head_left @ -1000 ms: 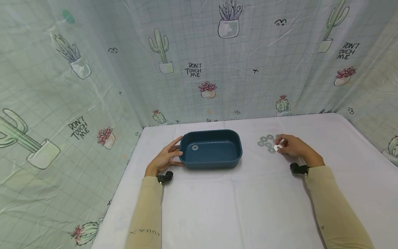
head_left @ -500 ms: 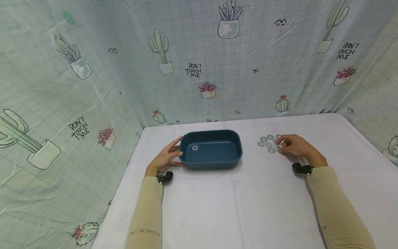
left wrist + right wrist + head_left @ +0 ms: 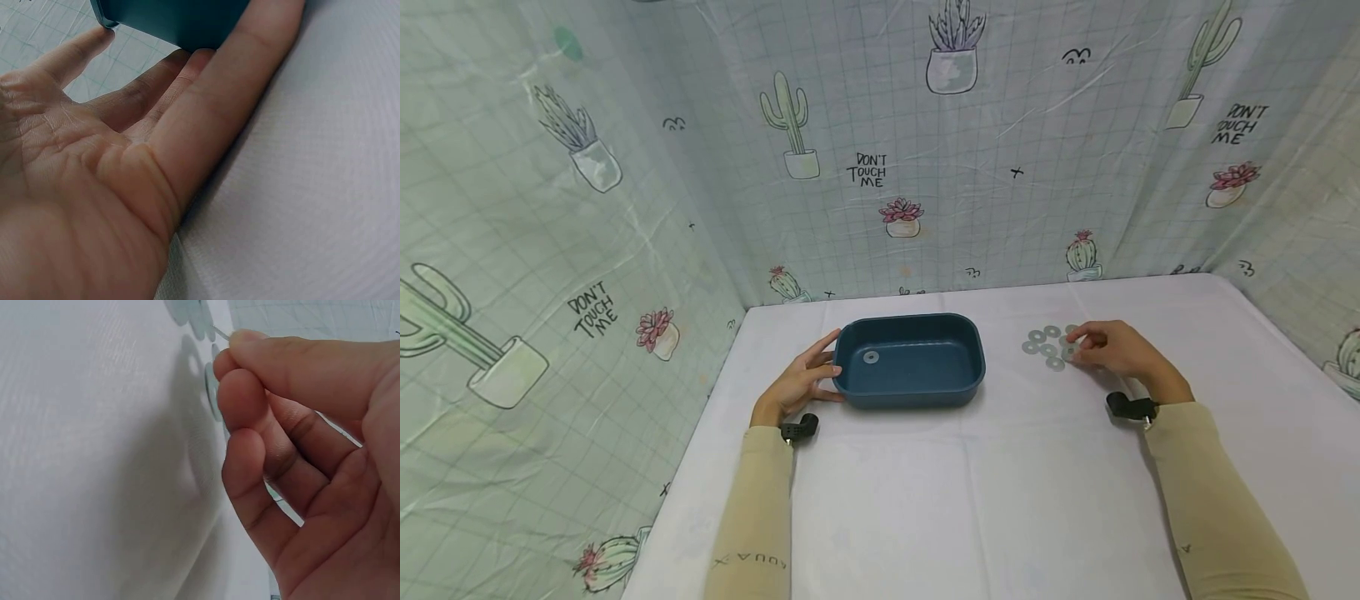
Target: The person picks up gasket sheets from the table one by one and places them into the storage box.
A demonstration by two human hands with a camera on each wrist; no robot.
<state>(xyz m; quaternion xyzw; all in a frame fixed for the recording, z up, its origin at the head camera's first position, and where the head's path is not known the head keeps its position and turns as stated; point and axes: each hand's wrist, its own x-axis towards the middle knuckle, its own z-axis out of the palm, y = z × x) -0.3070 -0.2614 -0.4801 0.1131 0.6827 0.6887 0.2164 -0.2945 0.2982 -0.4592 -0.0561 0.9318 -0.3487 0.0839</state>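
A dark blue rectangular tub (image 3: 910, 400) stands on the white cloth, with one flat washer (image 3: 871, 357) lying inside near its left end. My left hand (image 3: 797, 383) rests against that left end, fingers spread and fairly straight; in the left wrist view one finger (image 3: 212, 112) lies along the cloth below the tub wall (image 3: 175, 22). To the right of the tub, my right hand (image 3: 1116, 350) pinches a thin washer (image 3: 220, 331) between thumb and fingertips, seen edge-on in the right wrist view. Several grey washers (image 3: 1049, 350) lie flat beside these fingertips, some partly covered by them.
The white cloth (image 3: 887, 500) covers the table, which ends at a hanging curtain (image 3: 850, 242) printed with cacti. Small black wrist cameras (image 3: 800, 427) sit on both wrists.
The washer at my right fingertips showed bright white a second ago and now looks grey, low among the others. My right hand has shifted slightly right. My left hand and the tub stay put.
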